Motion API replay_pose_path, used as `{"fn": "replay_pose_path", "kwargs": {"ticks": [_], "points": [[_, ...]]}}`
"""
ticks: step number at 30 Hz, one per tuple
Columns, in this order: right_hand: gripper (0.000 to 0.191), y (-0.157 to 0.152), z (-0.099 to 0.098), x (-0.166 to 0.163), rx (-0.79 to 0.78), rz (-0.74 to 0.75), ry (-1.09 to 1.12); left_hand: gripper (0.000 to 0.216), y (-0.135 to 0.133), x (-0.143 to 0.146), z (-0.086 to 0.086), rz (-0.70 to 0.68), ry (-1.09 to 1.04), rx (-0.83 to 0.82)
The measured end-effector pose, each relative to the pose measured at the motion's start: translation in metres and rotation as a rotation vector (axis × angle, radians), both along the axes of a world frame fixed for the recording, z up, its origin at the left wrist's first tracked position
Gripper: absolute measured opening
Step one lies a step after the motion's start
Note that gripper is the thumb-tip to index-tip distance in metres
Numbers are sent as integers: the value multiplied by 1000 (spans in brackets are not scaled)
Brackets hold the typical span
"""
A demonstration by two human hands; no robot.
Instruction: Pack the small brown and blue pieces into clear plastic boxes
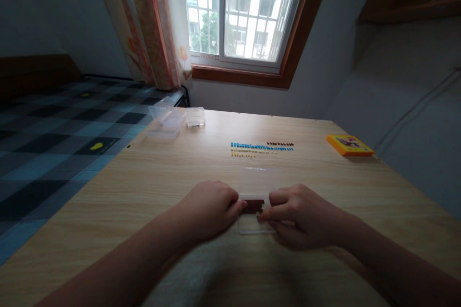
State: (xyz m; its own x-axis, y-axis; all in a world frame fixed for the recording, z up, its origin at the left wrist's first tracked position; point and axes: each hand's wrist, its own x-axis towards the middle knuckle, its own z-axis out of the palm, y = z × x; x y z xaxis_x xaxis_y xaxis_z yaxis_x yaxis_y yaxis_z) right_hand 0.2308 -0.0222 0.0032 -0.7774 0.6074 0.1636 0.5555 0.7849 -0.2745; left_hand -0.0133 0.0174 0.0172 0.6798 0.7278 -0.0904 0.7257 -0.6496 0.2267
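A clear plastic box (248, 230) lies before me with its transparent lid (260, 178) folded back. Inside, dark brown building pieces (254, 205) sit in rows, several long and some short. My left hand (214, 206) is closed on the box's left side, its thumb pressing the ends of the brown pieces. At the right side of the box is my right hand (300, 216). Its index finger stretches in and touches a small dark brown piece (258, 218). The thumb is apart below, and the other fingers are bent and partly hidden.
Beyond the box, small blue pieces (252, 146), yellow pieces (243, 152) and dark brown pieces (280, 143) stand in rows on the wooden table (144, 192). Clear plastic containers (165, 122) are at the far left. A yellow-orange box (350, 146) lies near the right edge.
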Motion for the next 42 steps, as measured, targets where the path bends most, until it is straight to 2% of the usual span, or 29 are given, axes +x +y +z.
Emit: {"fn": "replay_pose_path", "kwargs": {"ticks": [6, 12, 36, 42], "points": [[30, 0, 2, 2, -17, -26, 10, 42, 0, -1, -1, -6, -9, 15], [30, 0, 1, -1, -85, 30, 22, 41, -1, 0, 0, -6, -21, 9], [26, 0, 1, 1, -13, -67, -35, 42, -1, 0, 0, -1, -1, 1], [27, -1, 2, -1, -23, -21, -9, 41, -1, 1, 0, -1, 10, 9]]}}
